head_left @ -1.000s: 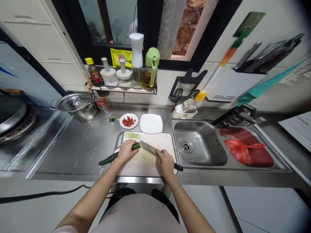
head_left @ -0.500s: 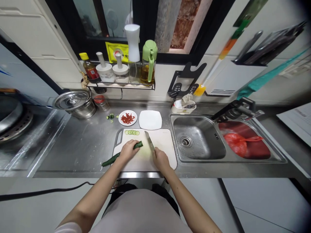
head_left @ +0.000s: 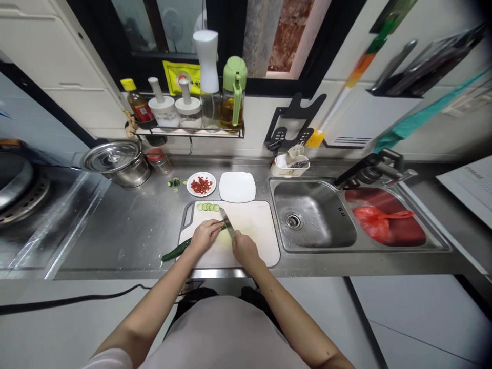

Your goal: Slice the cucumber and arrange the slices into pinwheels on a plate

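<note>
My left hand (head_left: 205, 236) is closed over a dark green cucumber (head_left: 177, 250), which lies slantwise over the left edge of a white cutting board (head_left: 253, 251). The cucumber's cut end pokes out just past my fingers. In my right hand (head_left: 245, 250) is a kitchen knife (head_left: 226, 222), its blade pointing away from me and resting at that end, close to my left fingertips. A short row of pale cucumber slices (head_left: 208, 207) lies at the board's upper left. Whether the blade has entered the cucumber cannot be made out.
Behind the board stand a small plate of chopped red pieces (head_left: 201, 184) and a white square plate (head_left: 237, 187). Cucumber scraps (head_left: 175, 182) lie left of them, near a lidded steel pot (head_left: 117, 161). A double sink (head_left: 313, 215) is at the right, bottles (head_left: 233, 92) on a rack above.
My right hand has brought the knife leftward, from beside the cucumber onto its cut end. My left hand stays on the cucumber. The view has shifted slightly.
</note>
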Motion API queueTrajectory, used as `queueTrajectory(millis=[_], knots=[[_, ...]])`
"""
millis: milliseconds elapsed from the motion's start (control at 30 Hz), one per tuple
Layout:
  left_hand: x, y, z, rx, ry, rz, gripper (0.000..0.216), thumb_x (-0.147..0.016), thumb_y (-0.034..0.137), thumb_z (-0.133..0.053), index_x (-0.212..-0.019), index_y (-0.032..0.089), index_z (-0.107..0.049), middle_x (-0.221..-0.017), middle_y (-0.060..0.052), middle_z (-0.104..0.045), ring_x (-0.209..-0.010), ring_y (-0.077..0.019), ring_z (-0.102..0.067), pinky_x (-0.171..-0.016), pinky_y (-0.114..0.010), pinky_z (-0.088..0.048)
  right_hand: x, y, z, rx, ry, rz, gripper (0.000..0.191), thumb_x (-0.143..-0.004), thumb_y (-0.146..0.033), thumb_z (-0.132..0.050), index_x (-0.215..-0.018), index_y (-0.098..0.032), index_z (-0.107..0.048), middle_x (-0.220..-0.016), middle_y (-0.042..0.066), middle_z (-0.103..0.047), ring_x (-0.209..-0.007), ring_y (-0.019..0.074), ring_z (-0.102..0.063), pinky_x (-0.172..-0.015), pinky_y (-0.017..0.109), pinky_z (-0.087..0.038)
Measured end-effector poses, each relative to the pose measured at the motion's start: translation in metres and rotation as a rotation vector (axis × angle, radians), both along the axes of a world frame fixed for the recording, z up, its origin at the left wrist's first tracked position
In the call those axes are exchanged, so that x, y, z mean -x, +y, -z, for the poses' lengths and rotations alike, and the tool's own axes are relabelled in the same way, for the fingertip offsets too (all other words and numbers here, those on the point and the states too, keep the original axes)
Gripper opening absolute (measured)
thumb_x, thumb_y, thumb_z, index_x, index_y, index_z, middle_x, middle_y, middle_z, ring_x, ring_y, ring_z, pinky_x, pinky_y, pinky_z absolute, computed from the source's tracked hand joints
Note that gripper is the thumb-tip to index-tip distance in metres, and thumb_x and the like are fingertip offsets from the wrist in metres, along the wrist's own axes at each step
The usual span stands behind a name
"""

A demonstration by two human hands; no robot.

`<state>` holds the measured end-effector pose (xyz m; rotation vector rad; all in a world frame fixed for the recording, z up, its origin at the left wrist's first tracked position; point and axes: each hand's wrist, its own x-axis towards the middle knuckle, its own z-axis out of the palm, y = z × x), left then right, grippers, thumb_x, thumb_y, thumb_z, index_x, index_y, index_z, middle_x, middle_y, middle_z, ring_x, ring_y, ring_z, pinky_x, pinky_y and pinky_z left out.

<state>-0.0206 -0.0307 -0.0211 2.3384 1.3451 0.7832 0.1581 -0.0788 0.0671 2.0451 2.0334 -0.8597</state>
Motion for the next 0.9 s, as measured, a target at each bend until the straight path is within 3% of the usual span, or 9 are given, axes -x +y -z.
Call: queueTrajectory(millis=[467, 900], knots=[[0.002, 0.002, 0.006, -0.051, 0.012, 0.032, 0.026, -0.094, 0.028, -0.053, -0.111, 0.025, -0.072, -0.106, -0.006, -0.07, -0.096, -0.0178, -0.063, -0.086, -0.033, -0.053, 0.008, -0.001, 0.007, -0.001, 0.003, 0.016, 0.028, -0.095, -0.015, -0.031, -0.115, -0.012, -0.051, -0.097, 0.015, -0.068, -0.092, 0.0234, -0.065, -0.074, 0.031, -0.044], [0.001, 0.003, 0.002, -0.077, 0.004, 0.051, 0.025, -0.094, 0.027, -0.053, -0.107, 0.024, -0.074, -0.106, -0.007, -0.071, -0.095, -0.0179, -0.064, -0.085, -0.033, -0.054, 0.017, 0.009, 0.011, -0.01, 0.015, -0.005, 0.03, -0.093, -0.009, -0.033, -0.118, -0.012, -0.049, -0.097, 0.016, -0.068, -0.094, 0.0239, -0.066, -0.077, 0.031, -0.047]])
